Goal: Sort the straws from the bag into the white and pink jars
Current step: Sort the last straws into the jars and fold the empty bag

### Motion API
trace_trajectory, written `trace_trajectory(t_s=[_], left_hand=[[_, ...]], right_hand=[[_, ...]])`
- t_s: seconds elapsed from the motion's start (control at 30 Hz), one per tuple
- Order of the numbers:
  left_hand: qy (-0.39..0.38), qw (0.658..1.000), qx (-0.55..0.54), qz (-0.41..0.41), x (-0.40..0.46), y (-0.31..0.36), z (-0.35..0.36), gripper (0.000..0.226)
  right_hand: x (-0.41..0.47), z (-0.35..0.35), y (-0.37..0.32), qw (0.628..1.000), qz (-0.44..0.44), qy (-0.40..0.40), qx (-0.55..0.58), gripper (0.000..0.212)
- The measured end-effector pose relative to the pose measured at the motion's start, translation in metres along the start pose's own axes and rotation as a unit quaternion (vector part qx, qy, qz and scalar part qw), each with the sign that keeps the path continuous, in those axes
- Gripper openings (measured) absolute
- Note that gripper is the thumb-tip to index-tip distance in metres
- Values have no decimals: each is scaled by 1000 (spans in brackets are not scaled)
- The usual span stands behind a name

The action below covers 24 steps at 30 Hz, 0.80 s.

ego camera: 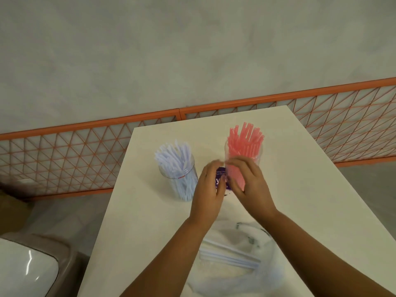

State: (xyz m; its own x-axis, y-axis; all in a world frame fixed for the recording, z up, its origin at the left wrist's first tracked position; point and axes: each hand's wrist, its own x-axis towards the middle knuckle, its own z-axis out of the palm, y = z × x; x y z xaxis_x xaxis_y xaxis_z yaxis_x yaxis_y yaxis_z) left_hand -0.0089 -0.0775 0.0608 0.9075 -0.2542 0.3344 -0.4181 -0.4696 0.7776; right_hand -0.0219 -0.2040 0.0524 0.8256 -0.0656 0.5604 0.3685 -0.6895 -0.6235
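Observation:
A clear jar of white straws [179,168] stands on the table at the left. A clear jar of pink straws [244,144] stands to its right. A clear plastic bag [231,251] lies near the front edge with several white straws showing inside. Its upper end, with a purple label [220,179], is raised between the two jars. My left hand [209,189] holds that end from the left, and my right hand [249,183] holds it from the right, in front of the pink jar. Both hands' fingertips are blurred.
The white table [150,211] runs away from me. An orange wire-mesh fence [64,159] stands behind it against a grey wall. A white and beige seat [27,266] sits at the lower left, beside the table.

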Motion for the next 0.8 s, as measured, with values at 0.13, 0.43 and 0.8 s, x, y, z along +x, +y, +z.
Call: trace_trajectory(t_s=[0.13, 0.43, 0.8], left_hand=[[-50, 996, 77, 7, -42, -25, -6, 28], [-271, 941, 195, -63, -99, -68, -17, 64], [-464, 819, 326, -90, -128, -97, -15, 130]], right_hand=[[-38, 10, -3, 997, 0, -73, 20, 32], [-101, 23, -1, 969, 19, -244, 9, 33], [-148, 26, 13, 838, 59, -531, -107, 95]])
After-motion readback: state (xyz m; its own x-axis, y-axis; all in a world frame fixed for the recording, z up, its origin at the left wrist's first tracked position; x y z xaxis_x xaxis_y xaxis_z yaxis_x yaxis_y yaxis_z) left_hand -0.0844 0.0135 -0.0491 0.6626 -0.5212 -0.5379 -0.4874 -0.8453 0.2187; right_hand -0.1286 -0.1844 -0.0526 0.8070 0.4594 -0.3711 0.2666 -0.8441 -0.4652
